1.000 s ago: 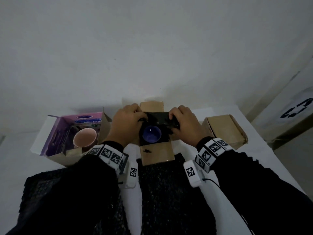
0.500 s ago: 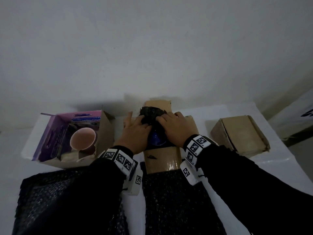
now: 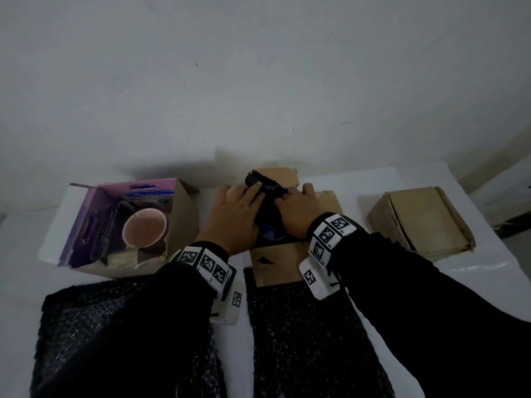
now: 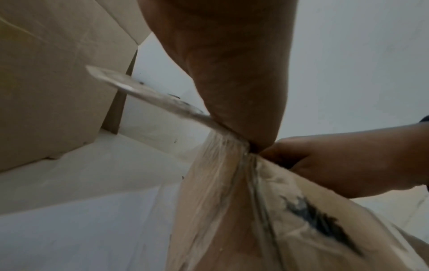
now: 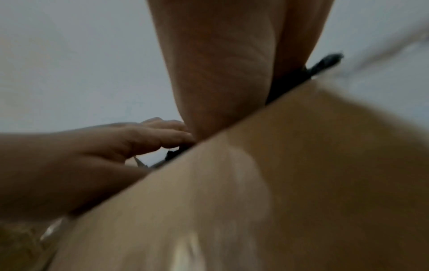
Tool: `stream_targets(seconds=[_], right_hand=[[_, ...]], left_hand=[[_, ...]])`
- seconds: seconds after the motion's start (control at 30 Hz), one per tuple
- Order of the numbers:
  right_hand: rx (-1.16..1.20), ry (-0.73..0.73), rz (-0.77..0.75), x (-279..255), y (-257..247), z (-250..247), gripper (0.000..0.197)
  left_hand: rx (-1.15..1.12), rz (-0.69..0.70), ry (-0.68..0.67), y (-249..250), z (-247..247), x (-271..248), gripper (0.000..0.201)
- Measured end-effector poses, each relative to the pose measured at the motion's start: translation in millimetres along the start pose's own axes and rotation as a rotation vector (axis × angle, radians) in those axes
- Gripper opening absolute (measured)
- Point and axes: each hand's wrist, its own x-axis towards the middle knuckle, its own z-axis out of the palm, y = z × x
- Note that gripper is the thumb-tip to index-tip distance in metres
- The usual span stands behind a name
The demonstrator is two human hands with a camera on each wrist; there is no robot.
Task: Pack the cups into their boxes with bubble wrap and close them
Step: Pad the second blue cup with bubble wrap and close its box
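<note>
On the white table [image 3: 330, 179] an open brown box [image 3: 275, 265] sits in the middle, its flaps spread outward. Inside it stands a blue cup [image 3: 271, 239] — only a sliver of its rim shows between the two hands. The left hand [image 3: 234, 219] and the right hand [image 3: 296, 214] both lie over the box mouth, fingers fairly straight, pressing a wad of black bubble wrap [image 3: 265, 186] down toward the cup; the wad bulges up at the far edge of the opening. Neither hand is curled round the wrap as far as the head view shows. The wrist views are blurred and show only palms against cardboard.

To the left, a purple box [image 3: 115, 214] stands open with a pink cup [image 3: 143, 232] upright inside it, well apart from the hands. To the right sits a closed brown box [image 3: 422, 219], tilted a little. Two sheets of black bubble wrap lie flat on the near side — one [image 3: 86, 334] under the left sleeve, the other [image 3: 298, 334] just below the open box's near flap.
</note>
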Motion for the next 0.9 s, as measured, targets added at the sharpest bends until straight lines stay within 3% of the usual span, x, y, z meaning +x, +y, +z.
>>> stream_targets(seconds=[0.07, 0.17, 0.23, 0.37, 0.43, 0.53, 0.67, 0.8, 0.9], right_hand=[[0.057, 0.035, -0.039, -5, 7, 2, 0.035], [0.233, 0.269, -0.077, -18, 18, 11, 0.046], [0.228, 0.359, -0.067, -21, 18, 13, 0.051], [-0.023, 0.272, -0.018, -16, 13, 7, 0.047], [-0.084, 0.241, 0.024, -15, 11, 10, 0.038], [-0.077, 0.208, 0.054, -16, 9, 12, 0.040], [0.231, 0.203, 0.051, -11, 17, 4, 0.038], [0.752, 0.478, 0.144, -22, 31, 6, 0.028], [0.669, 0.499, 0.160, -23, 28, 11, 0.023]], left_hand=[[0.039, 0.007, 0.043, 2, -4, 1, 0.055], [0.035, 0.047, 0.108, 4, -1, -1, 0.037], [0.001, 0.032, 0.111, 5, 2, -2, 0.037], [-0.021, -0.065, 0.031, 11, -1, 2, 0.047], [-0.019, -0.096, -0.085, 15, -8, 3, 0.038], [-0.006, -0.107, -0.183, 19, -12, 10, 0.030], [-0.067, -0.151, -0.233, 17, -14, 21, 0.030], [-0.073, -0.190, -0.167, 21, -9, 14, 0.034], [-0.073, -0.251, -0.021, 27, -9, 3, 0.026]])
